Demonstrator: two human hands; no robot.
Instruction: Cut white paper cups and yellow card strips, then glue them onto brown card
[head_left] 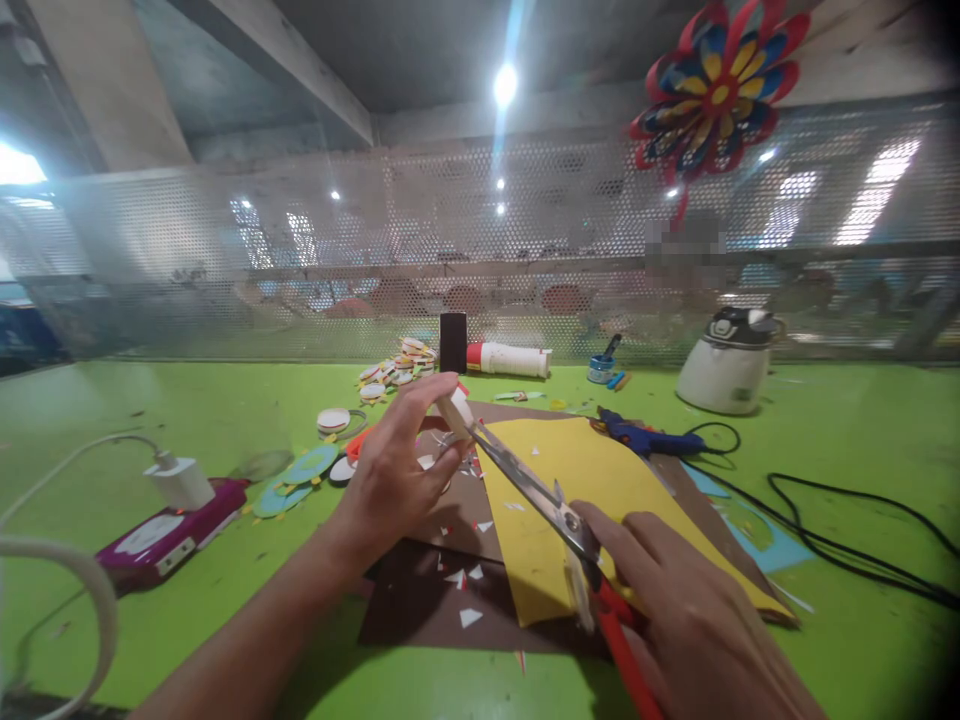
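My left hand (401, 455) pinches a small white paper ring (455, 410) between thumb and fingers, above the mat. My right hand (667, 590) is closed round the red handles of a pair of scissors (551, 505). The scissors' blades point up and left, and their tips meet the lower edge of the ring. Whether the blades are cutting into it I cannot tell. Below lie a yellow sheet (577, 450) and dark brown sheets (420, 600), sprinkled with white paper scraps (471, 618). A glue gun (649, 435) rests at the yellow sheet's far right corner.
Light blue discs (300, 475) and a purple power strip (172, 535) with a white plug are on the left. Small round paper pieces (397, 370), a black phone-like block (453, 342) and white stacked cups (514, 360) stand behind. A kettle (724, 365) and black cable (847, 500) occupy the right.
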